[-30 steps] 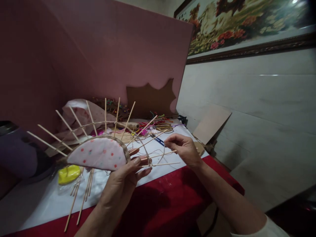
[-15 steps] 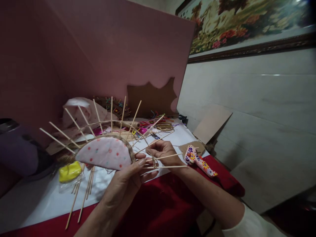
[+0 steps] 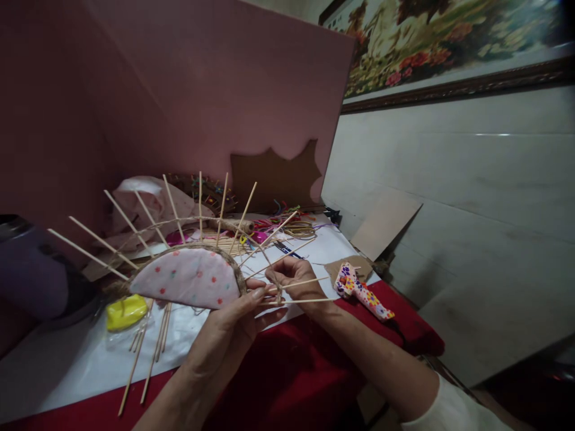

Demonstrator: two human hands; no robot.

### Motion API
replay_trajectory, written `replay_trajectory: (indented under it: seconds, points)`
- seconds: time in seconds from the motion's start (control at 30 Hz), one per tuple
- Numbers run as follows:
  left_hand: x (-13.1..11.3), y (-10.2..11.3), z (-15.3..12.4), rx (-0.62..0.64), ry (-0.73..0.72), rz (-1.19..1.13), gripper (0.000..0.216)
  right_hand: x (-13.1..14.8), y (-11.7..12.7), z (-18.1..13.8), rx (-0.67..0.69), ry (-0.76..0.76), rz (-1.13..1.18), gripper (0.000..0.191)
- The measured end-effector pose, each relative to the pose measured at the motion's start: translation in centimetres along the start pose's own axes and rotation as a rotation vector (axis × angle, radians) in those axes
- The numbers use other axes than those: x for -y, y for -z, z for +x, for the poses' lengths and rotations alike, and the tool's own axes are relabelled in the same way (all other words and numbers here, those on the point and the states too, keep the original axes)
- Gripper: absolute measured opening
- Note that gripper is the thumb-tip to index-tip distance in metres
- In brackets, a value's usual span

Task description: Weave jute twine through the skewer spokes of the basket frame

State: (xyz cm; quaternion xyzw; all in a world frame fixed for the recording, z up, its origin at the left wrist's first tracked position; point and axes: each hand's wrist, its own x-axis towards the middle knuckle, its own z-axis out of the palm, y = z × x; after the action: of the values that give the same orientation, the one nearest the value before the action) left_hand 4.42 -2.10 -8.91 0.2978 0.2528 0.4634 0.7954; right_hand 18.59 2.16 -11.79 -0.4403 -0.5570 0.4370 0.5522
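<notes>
From where I stand, the panel [image 3: 188,278], a half-round covered in spotted cloth, is held up over the near part of the tabletop [image 3: 81,371], its flat edge down and its sticks [image 3: 243,215] fanned out from the curve. The left hand [image 3: 229,326] has its right end, thumb in front and fingers clamped on it; parts of those fingers are lost behind the panel and the lowest sticks. The right hand [image 3: 300,280] is just beside, fingertips together, pinching the twine [image 3: 168,222] that arches from stick to stick, though so thin a strand is hard to follow there, and two sticks cross in front of the hand. A knotted bit by the left fingertips is too small to make out. Both forearms are cut off below, the right one ending in a pale sleeve [image 3: 453,410]. Behind, the pink cloth [image 3: 139,191] partly covers a dark, bead-dotted thing I can't identify, and the coloured cords [image 3: 287,209] run into a tangle. The yellow packet [image 3: 126,313] lies in shiny clear wrap, near some loose sticks [image 3: 130,377]. A flowered thing [image 3: 363,293] overlaps a bit of cardboard [image 3: 333,270]. The jug [image 3: 27,275] is cut by the left edge; the wall picture [image 3: 413,42], also cropped, bears small dark marks at its upper left, too tiny to read.
</notes>
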Motion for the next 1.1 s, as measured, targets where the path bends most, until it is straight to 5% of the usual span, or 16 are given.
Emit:
replay_trajectory:
  seconds: [0.37, 1.1]
  points:
    - [0.1, 0.0, 0.0, -0.065, -0.004, 0.020, 0.009, 1.0, 2.0, 0.1, -0.198, 0.189, -0.123, 0.019]
    - [0.3, 0.6, 0.1, -0.052, -0.032, 0.071, 0.007, 0.3, 1.7, 0.3, -0.209, 0.196, -0.145, 0.019]
